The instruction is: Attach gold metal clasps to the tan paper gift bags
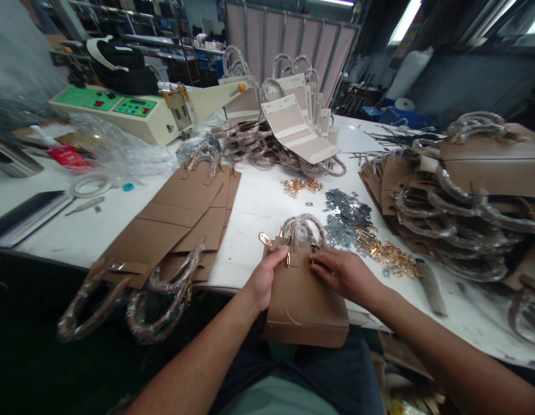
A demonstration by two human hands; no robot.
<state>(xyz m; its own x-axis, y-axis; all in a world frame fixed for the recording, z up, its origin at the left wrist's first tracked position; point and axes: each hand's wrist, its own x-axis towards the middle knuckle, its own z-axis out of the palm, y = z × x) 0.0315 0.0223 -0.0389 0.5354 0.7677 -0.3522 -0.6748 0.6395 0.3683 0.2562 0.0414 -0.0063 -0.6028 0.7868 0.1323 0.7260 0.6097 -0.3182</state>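
A tan handbag body (308, 300) with plastic-wrapped handles (308, 222) lies over the table's front edge and my lap. My left hand (265, 279) is closed on its upper left side, thumb on top, beside a strap with a gold metal tip (265, 238). Fingers of my right hand (342, 271) are pinched together at the base of the right handle, on a small gold metal fitting (311, 261) that they partly hide. Gold fittings (390, 256) and a heap of thin grey metal plates (345, 216) lie just beyond my right hand.
Stacked tan bag panels (163, 216) overhang the table edge at left. More wrapped bag parts (461, 196) are heaped at right, and pale-lined panels (297, 127) at the back. A cream machine (120, 112), a tape roll (90, 185) and another gold pile (302, 187) are on the table.
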